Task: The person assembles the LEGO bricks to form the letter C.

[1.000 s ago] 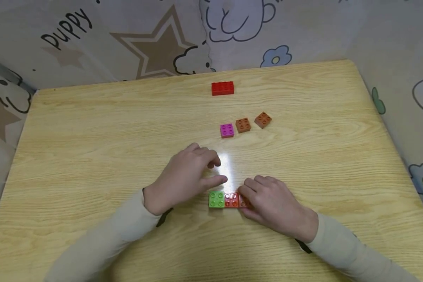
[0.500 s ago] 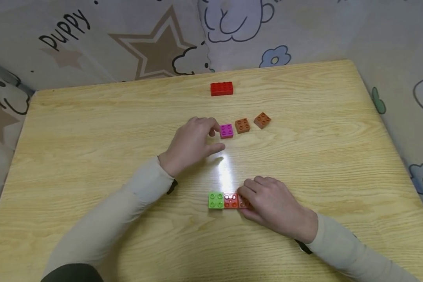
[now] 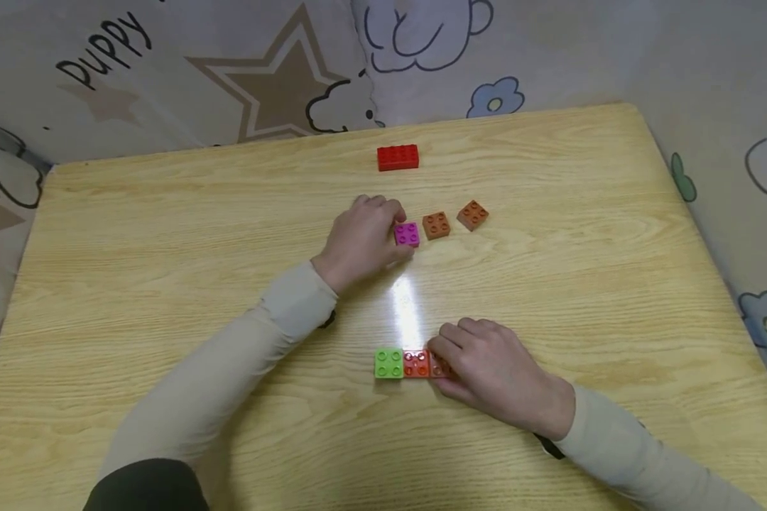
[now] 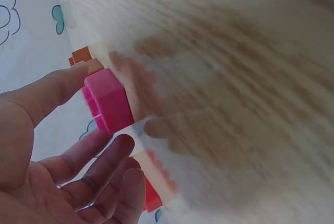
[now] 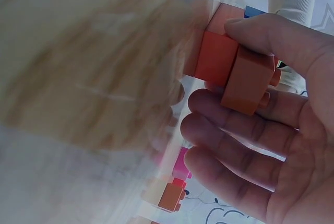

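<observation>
My left hand (image 3: 366, 241) pinches the pink brick (image 3: 406, 235) on the table, thumb at one side and index finger at the opposite side. In the left wrist view the pink brick (image 4: 110, 101) sits between those two digits, the other fingers curled loosely. Nearer the front, my right hand (image 3: 495, 372) grips the brown brick (image 5: 248, 80) between thumb and fingers. That brick sits against a red brick (image 5: 216, 54). From above, a green brick (image 3: 388, 363) and a translucent-looking red brick (image 3: 416, 363) run in a row leftward from it. My right fingers partly cover the brown one.
Two loose brown bricks, a nearer one (image 3: 436, 225) and a turned one (image 3: 473, 215), lie right of the pink brick. A long red brick (image 3: 398, 157) lies near the back edge of the wooden table (image 3: 166, 234). Patterned walls (image 3: 550, 57) stand behind and at the sides.
My left hand has moved away from the row of bricks, forward to the pink brick, and its thumb and index finger have closed around it. The right hand stays at the row.
</observation>
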A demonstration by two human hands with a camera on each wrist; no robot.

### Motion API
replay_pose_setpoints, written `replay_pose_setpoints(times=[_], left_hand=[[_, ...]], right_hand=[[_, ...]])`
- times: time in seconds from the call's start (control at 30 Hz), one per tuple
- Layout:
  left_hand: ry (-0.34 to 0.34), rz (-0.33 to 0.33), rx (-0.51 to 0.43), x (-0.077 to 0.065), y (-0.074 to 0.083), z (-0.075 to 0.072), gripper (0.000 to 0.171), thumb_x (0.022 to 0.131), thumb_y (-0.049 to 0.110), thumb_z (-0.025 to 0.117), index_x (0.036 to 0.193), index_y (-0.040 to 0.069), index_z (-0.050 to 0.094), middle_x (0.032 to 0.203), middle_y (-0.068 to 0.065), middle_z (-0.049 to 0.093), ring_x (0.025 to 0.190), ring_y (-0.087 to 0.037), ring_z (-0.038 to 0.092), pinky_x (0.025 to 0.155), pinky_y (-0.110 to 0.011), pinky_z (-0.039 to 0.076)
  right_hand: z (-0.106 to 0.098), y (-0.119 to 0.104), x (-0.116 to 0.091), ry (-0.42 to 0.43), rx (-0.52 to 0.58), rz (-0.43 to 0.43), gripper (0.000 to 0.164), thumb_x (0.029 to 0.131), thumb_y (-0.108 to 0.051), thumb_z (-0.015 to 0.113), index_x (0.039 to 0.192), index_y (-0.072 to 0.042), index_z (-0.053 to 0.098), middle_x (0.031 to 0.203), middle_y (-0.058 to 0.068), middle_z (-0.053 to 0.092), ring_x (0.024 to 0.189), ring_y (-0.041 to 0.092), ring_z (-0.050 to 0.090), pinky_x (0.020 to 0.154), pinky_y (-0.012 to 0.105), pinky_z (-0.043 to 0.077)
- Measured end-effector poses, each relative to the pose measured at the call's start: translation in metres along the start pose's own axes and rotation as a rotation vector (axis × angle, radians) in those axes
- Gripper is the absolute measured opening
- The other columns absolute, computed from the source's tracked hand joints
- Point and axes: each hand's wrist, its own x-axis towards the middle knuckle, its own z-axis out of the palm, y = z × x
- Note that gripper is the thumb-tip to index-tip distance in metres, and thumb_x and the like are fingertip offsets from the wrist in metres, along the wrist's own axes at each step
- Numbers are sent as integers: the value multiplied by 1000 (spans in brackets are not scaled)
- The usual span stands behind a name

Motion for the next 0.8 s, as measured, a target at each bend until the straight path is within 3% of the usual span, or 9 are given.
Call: replay_pose_setpoints(times=[0.43, 0.8], left_hand=[[-5, 20, 47, 6, 0, 7, 42, 95, 23, 88, 126, -1, 74, 110, -13, 68, 102, -28, 60, 84, -40, 54], [-3, 12, 27, -13, 2, -6, 42, 94, 24, 88, 126, 0, 74, 109, -11, 73, 101, -28, 61, 84, -39, 53]], right_hand=[[1, 0, 0, 8, 1, 3, 32, 82, -24, 95, 100, -6, 75, 90, 1, 69, 77, 18, 66, 68, 38, 59], [1, 0, 1, 0, 3, 4, 34, 82, -24, 96, 102, -4, 76, 92, 3, 71, 79, 20, 68, 69, 39, 60]])
